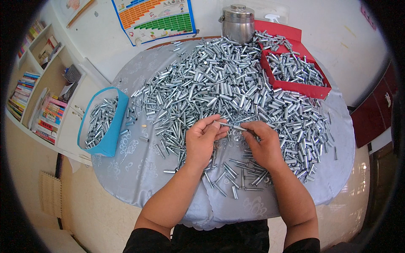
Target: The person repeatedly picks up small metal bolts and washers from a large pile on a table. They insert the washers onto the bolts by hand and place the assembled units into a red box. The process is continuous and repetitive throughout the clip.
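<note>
My left hand (201, 141) is closed in a pinch on one end of a thin metal bolt (226, 124) held over the near side of the pile. My right hand (265, 145) pinches a short metal sleeve (239, 127) at the bolt's other end. The two pieces meet between my fingertips; how far one sits inside the other is too small to tell. Below my hands several loose bolts (242, 177) and tubes lie on the cloth. A large heap of silvery bolts and sleeves (211, 80) spreads behind and to both sides.
A blue fabric bin (113, 130) of metal pieces stands at the left. At the back right, a red box (295, 86) holds more, beside a steel pot (238, 25). A grey patterned tablecloth (122, 177) covers the round table. Bookshelves (33, 92) line the left wall.
</note>
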A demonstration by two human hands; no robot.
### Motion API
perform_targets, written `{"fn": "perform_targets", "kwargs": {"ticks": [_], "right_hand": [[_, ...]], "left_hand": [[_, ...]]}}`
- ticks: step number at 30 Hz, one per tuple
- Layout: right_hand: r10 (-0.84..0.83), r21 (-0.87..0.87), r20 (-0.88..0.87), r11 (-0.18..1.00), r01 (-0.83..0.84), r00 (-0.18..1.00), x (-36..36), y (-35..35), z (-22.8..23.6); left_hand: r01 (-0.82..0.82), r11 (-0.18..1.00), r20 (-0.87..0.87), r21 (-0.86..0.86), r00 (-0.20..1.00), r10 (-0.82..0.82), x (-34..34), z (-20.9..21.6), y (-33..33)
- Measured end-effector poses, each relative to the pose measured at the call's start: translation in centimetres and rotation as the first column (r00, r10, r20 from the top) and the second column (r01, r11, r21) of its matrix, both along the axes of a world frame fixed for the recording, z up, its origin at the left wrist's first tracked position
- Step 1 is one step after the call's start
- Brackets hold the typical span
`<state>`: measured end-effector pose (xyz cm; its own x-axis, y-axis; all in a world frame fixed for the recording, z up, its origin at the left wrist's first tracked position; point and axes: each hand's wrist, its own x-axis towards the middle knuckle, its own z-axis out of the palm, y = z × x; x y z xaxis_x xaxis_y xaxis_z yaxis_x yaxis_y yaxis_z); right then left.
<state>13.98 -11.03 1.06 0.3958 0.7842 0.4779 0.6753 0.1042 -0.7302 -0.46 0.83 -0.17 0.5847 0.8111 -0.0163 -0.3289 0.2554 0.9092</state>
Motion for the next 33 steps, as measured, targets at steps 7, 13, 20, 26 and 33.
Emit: {"fn": "perform_targets", "kwargs": {"ticks": [7,13,20,26,33], "right_hand": [[-0.015,-0.036,-0.050,0.999,0.013,0.999,-0.1,-0.2,0.6],[-0.033,-0.082,-0.124,0.996,0.022,0.992,-0.3,-0.4,1.0],[-0.047,-0.032,-0.433,0.999,0.036,0.900,0.1,-0.1,-0.8],[-0.024,-0.029,-0.473,0.999,0.012,0.881,0.1,-0.2,-0.8],[0.012,-0.028,-0.555,0.999,-0.033,0.832,0.3,-0.4,0.2]], "left_hand": [[0.032,0.999,-0.054,-0.005,0.998,-0.032,0.0,0.3,-0.1],[0.034,0.999,-0.048,-0.010,0.998,-0.034,0.2,0.2,-0.2],[0.099,0.993,-0.140,0.069,0.986,-0.088,0.1,0.6,-0.6],[0.171,0.980,-0.199,0.105,0.969,-0.148,0.0,0.2,-0.6],[0.226,0.968,-0.122,0.109,0.969,-0.213,0.0,0.4,-0.6]]}}
